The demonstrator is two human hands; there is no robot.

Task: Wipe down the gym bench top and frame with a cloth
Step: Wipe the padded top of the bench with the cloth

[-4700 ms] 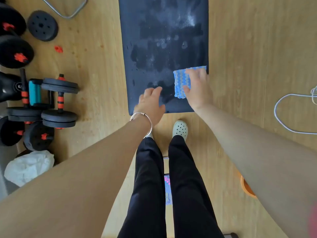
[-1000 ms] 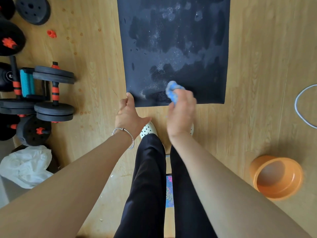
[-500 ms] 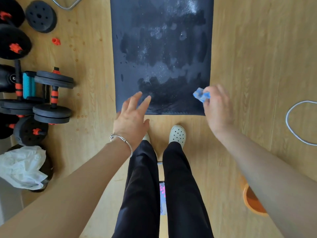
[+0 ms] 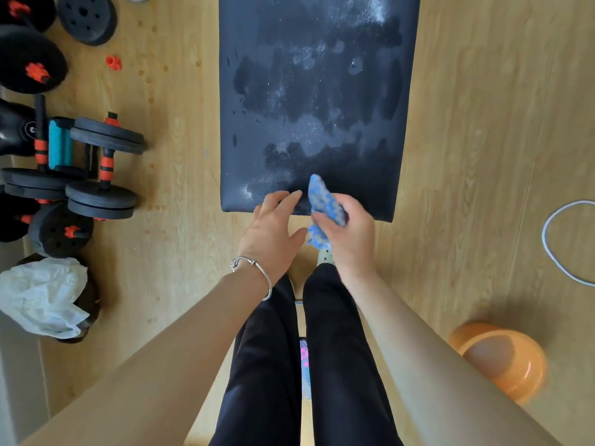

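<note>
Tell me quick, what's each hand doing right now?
Left hand: open, holding nothing.
Right hand: closed around the blue cloth.

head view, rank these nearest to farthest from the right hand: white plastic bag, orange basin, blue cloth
1. blue cloth, gripped in the right hand
2. orange basin, floor at lower right
3. white plastic bag, floor at far left

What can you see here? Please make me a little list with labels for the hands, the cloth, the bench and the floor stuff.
Left hand: open, fingers at the bench's near edge
Right hand: grips the cloth
Cloth: blue, bunched up
Bench: black top with patchy wet and whitish marks
Floor, left: dumbbells, white bag
Floor, right: orange bowl, white cord
</note>
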